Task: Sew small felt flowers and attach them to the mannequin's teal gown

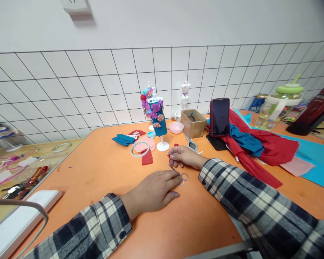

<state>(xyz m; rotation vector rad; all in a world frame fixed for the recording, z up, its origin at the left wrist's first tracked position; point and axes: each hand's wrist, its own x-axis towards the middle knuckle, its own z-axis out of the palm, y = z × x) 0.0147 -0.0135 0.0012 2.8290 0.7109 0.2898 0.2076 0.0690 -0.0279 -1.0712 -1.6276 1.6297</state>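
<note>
My left hand (157, 190) lies palm down over the orange tabletop, fingers stretched out. Its fingertips rest on a small pair of scissors (184, 177), whose blade tip shows beyond them. My right hand (185, 157) pinches a tiny red crepe-paper piece (169, 156) between thumb and fingertips. Just behind that hand is another small red piece (176, 145). A mini dress form (160, 118) in a blue dress with purple and peach paper flowers stands upright beyond both hands. To its left are a roll of tape (132, 152), a red paper strip (147, 158) and blue paper pieces (123, 139).
Toward the wall are a pink bowl (176, 128), a cardboard box (193, 124) and a propped phone (219, 117). Red crepe paper (275, 147) spreads at right before a drink bottle (278, 104) and dark red flask (313, 113). A white power strip (29, 212) lies left.
</note>
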